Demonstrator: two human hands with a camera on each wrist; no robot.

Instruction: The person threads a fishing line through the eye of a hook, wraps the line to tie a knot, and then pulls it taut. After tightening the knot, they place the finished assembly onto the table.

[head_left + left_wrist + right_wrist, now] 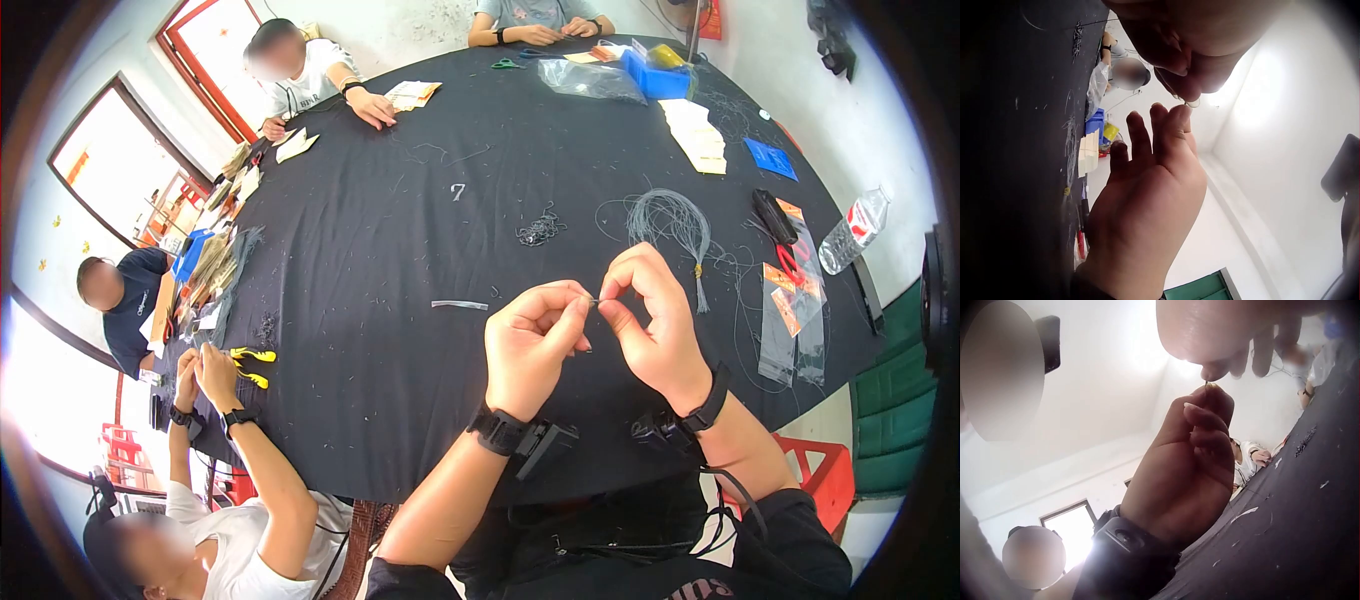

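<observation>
In the head view, my left hand [535, 345] and right hand [650, 325] meet fingertip to fingertip above the black cloth. Between them is a small thin dark piece [596, 301], pinched by thumb and forefinger on each side; its kind cannot be told. The right wrist view shows the thin piece [1206, 384] standing out of the left fingertips, with the right fingertips right at its upper end. The left hand's other fingers curl toward the palm. Beyond the hands lie a pile of small dark metal pieces [541, 229] and a tied bundle of clear line [670, 220].
A short clear strip [460, 305] lies left of my hands. To the right are plastic packets [780, 345], red-handled scissors [788, 262], a black case [774, 216] and a water bottle [856, 230]. Other people work around the table; yellow-handled pliers [255, 364] lie at left.
</observation>
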